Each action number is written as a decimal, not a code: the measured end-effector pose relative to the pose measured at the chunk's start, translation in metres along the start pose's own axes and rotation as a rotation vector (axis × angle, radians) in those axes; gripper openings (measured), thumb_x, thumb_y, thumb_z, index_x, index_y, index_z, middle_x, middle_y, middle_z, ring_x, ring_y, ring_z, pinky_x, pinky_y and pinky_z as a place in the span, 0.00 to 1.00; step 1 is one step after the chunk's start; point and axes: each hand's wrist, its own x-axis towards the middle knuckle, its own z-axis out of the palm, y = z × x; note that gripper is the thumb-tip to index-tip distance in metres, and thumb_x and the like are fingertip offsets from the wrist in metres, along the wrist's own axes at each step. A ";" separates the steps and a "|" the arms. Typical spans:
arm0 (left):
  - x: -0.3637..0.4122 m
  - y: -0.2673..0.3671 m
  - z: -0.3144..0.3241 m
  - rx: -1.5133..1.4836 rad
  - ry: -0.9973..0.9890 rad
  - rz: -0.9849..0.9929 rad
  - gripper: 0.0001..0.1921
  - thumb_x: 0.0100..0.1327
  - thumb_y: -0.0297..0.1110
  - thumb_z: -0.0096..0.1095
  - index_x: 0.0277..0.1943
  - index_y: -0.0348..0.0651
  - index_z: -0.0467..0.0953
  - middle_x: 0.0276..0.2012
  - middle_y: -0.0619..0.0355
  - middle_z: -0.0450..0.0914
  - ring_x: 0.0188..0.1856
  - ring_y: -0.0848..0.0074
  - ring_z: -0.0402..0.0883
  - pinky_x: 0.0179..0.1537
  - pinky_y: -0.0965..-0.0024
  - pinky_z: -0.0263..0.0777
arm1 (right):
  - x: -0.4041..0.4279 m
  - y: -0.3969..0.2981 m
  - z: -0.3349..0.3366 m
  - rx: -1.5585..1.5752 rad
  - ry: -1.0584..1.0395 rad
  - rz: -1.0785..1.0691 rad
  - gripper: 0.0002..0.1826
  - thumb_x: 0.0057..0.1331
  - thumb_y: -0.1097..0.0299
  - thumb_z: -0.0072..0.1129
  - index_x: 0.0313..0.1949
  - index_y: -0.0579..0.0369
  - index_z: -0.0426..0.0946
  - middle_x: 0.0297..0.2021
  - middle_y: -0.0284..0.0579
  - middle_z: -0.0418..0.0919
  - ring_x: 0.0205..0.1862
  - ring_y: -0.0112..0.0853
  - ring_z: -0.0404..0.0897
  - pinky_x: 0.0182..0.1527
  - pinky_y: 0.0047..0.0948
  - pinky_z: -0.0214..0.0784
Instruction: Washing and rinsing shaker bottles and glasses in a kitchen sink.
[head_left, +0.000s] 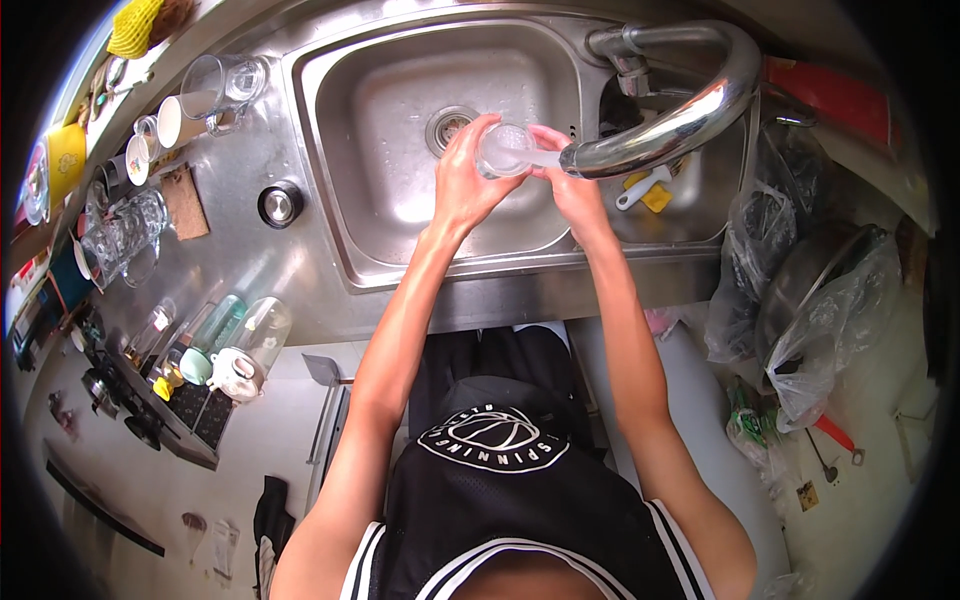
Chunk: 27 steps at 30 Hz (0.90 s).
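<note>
My left hand (466, 178) wraps around a clear drinking cup (493, 159) held over the sink basin (382, 187). My right hand (579, 201) is at the cup's other side, its fingers reaching toward the rim and partly hidden by the faucet spout (675, 142). A stream of water (541, 157) runs from the spout into the cup, where the water looks cloudy with bubbles. Just left of the cup, the metal sink drain (441, 127) is partly covered by my left hand.
Left of the basin stand a black-rimmed round lid (280, 204), a brown sponge pad (185, 201), glass mugs (120, 240) and several bottles (255, 330). A white-handled brush (645, 191) lies over a yellow cloth (658, 199) in the small right basin. Plastic bags (765, 225) hang at the right.
</note>
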 end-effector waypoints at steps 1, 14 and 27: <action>0.000 0.001 0.001 0.002 0.001 0.009 0.38 0.44 0.34 0.82 0.61 0.40 0.74 0.58 0.48 0.80 0.61 0.57 0.79 0.62 0.59 0.72 | 0.001 0.003 -0.001 0.019 0.000 -0.007 0.18 0.75 0.73 0.51 0.62 0.65 0.72 0.57 0.45 0.79 0.58 0.28 0.77 0.59 0.29 0.70; 0.002 0.000 0.001 -0.022 -0.012 -0.013 0.38 0.45 0.35 0.83 0.61 0.40 0.74 0.59 0.48 0.80 0.60 0.58 0.80 0.61 0.60 0.72 | 0.001 0.017 -0.003 -0.297 -0.120 -0.233 0.31 0.59 0.86 0.48 0.64 0.67 0.68 0.63 0.52 0.73 0.66 0.36 0.72 0.65 0.34 0.67; -0.002 -0.007 0.000 -0.020 0.044 0.098 0.33 0.46 0.36 0.79 0.58 0.37 0.76 0.54 0.47 0.82 0.57 0.54 0.80 0.59 0.56 0.73 | 0.001 -0.006 0.027 -0.490 -0.120 -0.256 0.46 0.55 0.63 0.78 0.69 0.59 0.61 0.66 0.51 0.67 0.64 0.34 0.71 0.64 0.35 0.68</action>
